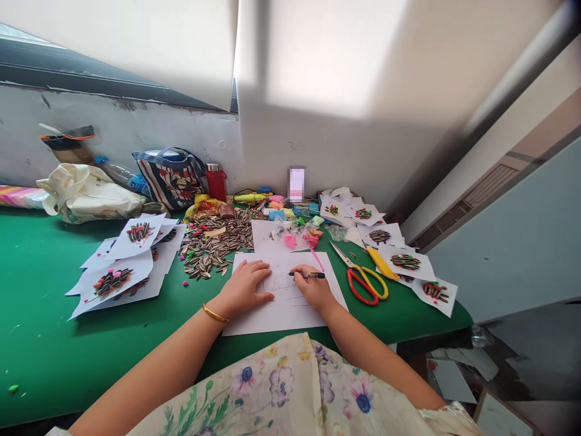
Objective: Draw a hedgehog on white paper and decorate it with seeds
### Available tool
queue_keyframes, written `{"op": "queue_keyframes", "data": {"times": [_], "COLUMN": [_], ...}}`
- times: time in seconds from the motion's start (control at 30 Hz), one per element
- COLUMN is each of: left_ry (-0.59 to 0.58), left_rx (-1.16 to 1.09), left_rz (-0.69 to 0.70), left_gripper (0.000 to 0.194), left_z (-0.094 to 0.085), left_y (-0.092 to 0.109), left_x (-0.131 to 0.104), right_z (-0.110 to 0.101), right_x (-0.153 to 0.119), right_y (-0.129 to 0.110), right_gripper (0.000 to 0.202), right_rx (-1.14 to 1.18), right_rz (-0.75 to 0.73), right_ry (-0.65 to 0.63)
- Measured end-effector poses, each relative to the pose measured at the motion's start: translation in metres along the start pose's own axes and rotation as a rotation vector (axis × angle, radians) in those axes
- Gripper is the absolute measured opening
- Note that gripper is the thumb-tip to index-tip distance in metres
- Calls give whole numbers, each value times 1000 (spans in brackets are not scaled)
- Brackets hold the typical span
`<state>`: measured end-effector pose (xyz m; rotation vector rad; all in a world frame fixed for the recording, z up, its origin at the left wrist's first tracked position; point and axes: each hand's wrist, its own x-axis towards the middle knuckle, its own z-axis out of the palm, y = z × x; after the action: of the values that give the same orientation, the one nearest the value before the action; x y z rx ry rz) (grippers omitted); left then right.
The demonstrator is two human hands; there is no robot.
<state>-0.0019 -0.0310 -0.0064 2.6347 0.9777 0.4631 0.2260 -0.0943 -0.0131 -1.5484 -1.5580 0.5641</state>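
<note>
Drawing seemed the step in hand: the right hand [312, 289] pinched a black pen [314, 275] over the white paper [247, 322] beneath both hands, while the left hand [245, 286] lay spread flat, grasping nothing. The next stroke probably called for keeping the paper steady. Beyond the left hand lay striped, slender seeds [206, 261] (a loose heap); right of the right hand, metal-bladed scissors [361, 284] with rounded loops.

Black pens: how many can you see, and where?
1: the black pen is in the grip of the right hand, over a white sheet. Others could be hidden in the clutter at the back of the table.
</note>
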Motion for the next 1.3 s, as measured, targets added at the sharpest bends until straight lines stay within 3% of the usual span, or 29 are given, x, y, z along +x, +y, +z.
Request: {"op": "queue_keyframes", "data": {"times": [1.3], "left_ry": [8], "left_rx": [-13], "left_rz": [-2], "left_gripper": [62], "left_z": [-2], "left_y": [2], "left_x": [0], "right_z": [-2], "right_x": [-4], "right_y": [-5], "right_gripper": [21], "right_rx": [-17], "right_rz": [42], "right_ry": [7]}}
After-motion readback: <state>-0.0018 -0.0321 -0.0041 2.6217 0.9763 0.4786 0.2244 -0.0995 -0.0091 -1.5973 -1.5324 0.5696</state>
